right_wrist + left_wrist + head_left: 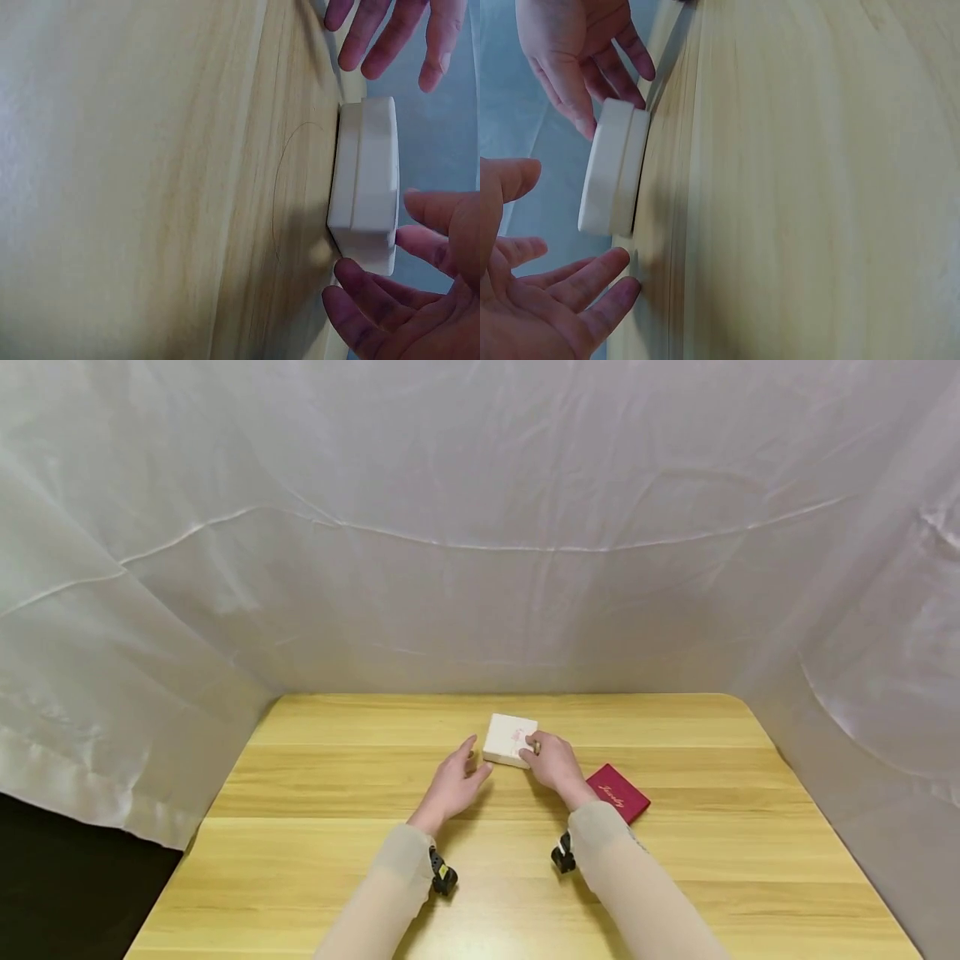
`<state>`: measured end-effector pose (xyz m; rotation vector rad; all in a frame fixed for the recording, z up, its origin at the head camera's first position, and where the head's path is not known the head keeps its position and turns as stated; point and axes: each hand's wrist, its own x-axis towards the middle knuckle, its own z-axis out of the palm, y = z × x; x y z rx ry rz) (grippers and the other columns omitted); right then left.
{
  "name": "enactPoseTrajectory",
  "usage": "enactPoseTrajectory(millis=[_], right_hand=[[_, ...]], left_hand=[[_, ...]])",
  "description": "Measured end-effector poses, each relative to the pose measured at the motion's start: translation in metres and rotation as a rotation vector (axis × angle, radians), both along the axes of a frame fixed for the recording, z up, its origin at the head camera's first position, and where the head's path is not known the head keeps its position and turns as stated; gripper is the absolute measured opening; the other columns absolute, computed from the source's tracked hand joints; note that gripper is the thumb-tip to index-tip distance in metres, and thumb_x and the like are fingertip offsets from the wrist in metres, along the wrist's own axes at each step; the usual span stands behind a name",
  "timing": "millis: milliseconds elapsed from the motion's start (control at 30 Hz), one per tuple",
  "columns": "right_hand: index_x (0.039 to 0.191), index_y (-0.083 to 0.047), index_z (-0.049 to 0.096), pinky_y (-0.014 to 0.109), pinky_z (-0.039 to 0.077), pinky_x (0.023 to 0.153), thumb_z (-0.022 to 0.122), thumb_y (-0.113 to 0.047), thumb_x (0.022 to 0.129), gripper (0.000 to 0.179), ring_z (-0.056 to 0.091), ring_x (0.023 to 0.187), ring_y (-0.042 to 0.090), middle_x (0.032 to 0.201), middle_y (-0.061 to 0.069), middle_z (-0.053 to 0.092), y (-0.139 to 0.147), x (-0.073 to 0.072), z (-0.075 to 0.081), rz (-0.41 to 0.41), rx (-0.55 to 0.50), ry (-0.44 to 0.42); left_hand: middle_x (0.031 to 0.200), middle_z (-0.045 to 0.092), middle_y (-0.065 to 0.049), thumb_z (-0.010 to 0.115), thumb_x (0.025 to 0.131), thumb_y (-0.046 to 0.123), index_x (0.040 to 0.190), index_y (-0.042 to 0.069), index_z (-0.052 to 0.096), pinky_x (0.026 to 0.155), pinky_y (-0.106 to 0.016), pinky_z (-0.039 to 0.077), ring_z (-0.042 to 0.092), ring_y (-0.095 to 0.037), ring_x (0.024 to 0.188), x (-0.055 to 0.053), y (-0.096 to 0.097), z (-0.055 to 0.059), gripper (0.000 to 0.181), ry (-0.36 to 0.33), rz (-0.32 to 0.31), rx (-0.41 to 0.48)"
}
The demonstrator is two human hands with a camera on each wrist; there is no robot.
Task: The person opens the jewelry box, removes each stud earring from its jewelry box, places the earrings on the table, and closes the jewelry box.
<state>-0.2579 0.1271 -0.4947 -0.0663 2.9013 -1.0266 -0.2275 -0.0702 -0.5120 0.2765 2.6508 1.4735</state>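
Observation:
A small white lidded box (507, 735) with pink lettering on its lid sits on the wooden table, towards the back edge. My left hand (452, 782) is just to its left, fingers spread and apart from it. At the box's right side is my right hand (557, 764), its fingertips right at the lid's edge. The right wrist view has the closed box (366, 176) from the side, a seam running between lid and base. There the right fingers (375, 300) are loosely extended around its near corner. In the left wrist view the left palm faces the box (615, 172).
A dark red flat item (618, 792) with gold "Jewelry" lettering lies to the right, partly hidden by the right forearm. Pale fabric (510, 602) hangs behind and beside the wooden table (337, 860). A black camera (444, 875) is strapped at each wrist.

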Motion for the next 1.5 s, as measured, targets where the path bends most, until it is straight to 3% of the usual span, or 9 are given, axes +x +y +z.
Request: enactPoseTrajectory(millis=[133, 333, 567, 767, 967, 1133, 1367, 1500], right_hand=[[0.112, -0.003, 0.065, 0.043, 0.049, 0.084, 0.066, -0.017, 0.095, 0.022, 0.058, 0.09, 0.027, 0.105, 0.013, 0.066, -0.002, 0.001, 0.0, -0.01, 0.002, 0.01], [0.109, -0.004, 0.066, 0.041, 0.05, 0.083, 0.069, -0.012, 0.092, 0.02, 0.059, 0.089, 0.025, 0.1, 0.011, 0.066, -0.003, 0.003, -0.001, -0.019, -0.052, -0.013], [0.11, -0.005, 0.065, 0.039, 0.05, 0.081, 0.07, -0.009, 0.09, 0.021, 0.058, 0.087, 0.022, 0.098, 0.009, 0.065, -0.004, 0.006, 0.003, 0.002, -0.085, -0.087], [0.11, -0.005, 0.065, 0.038, 0.051, 0.078, 0.07, -0.007, 0.09, 0.021, 0.059, 0.088, 0.024, 0.099, 0.011, 0.065, -0.005, 0.01, 0.003, 0.019, -0.112, -0.092], [0.114, -0.004, 0.067, 0.04, 0.053, 0.083, 0.069, -0.004, 0.089, 0.025, 0.063, 0.099, 0.027, 0.111, 0.015, 0.065, -0.003, 0.015, -0.003, 0.05, -0.163, -0.07], [0.119, -0.005, 0.064, 0.032, 0.054, 0.062, 0.071, -0.002, 0.086, 0.034, 0.063, 0.075, 0.022, 0.11, 0.016, 0.064, -0.003, 0.02, -0.001, 0.076, -0.22, -0.123], [0.121, -0.007, 0.062, 0.033, 0.054, 0.063, 0.074, 0.0, 0.083, 0.04, 0.062, 0.079, 0.021, 0.104, 0.013, 0.062, -0.002, 0.034, 0.005, 0.121, -0.278, -0.15], [0.127, -0.007, 0.057, 0.034, 0.054, 0.059, 0.073, 0.003, 0.083, 0.048, 0.061, 0.072, 0.023, 0.104, 0.014, 0.059, -0.001, 0.044, 0.01, 0.155, -0.337, -0.189]], left_hand=[[0.143, 0.043, -0.027, 0.058, 0.1, 0.027, 0.155, 0.006, 0.026, 0.098, -0.048, 0.046, 0.054, -0.037, 0.122, 0.001, 0.002, 0.001, 0.067, -0.02, -0.007, 0.018], [0.144, 0.042, -0.027, 0.059, 0.099, 0.025, 0.154, 0.004, 0.025, 0.103, -0.052, 0.04, 0.049, -0.039, 0.125, 0.001, 0.006, 0.002, 0.068, -0.002, -0.009, 0.007], [0.127, 0.054, -0.021, 0.058, 0.1, 0.024, 0.153, -0.001, 0.025, 0.095, -0.047, 0.045, 0.054, -0.03, 0.107, -0.002, 0.007, 0.0, 0.067, 0.025, -0.029, -0.021], [0.145, 0.044, -0.023, 0.053, 0.102, 0.025, 0.153, 0.001, 0.026, 0.105, -0.047, 0.039, 0.048, -0.033, 0.127, -0.002, 0.006, -0.001, 0.063, 0.002, -0.028, -0.036], [0.137, 0.051, -0.026, 0.051, 0.102, 0.023, 0.153, -0.001, 0.027, 0.106, -0.048, 0.038, 0.049, -0.036, 0.126, 0.001, 0.003, 0.002, 0.061, -0.041, -0.007, -0.037], [0.125, 0.057, -0.024, 0.051, 0.102, 0.016, 0.151, -0.003, 0.03, 0.097, -0.047, 0.045, 0.056, -0.032, 0.113, 0.002, -0.002, 0.003, 0.057, -0.038, -0.034, -0.055], [0.094, 0.054, -0.011, 0.052, 0.095, 0.004, 0.151, -0.001, 0.029, 0.061, -0.032, 0.05, 0.055, -0.018, 0.069, 0.009, -0.012, 0.008, 0.061, -0.082, -0.1, -0.038], [0.089, 0.055, -0.008, 0.055, 0.09, 0.002, 0.151, -0.001, 0.029, 0.059, -0.03, 0.048, 0.053, -0.016, 0.069, 0.017, -0.017, 0.013, 0.066, -0.076, -0.128, -0.054]])
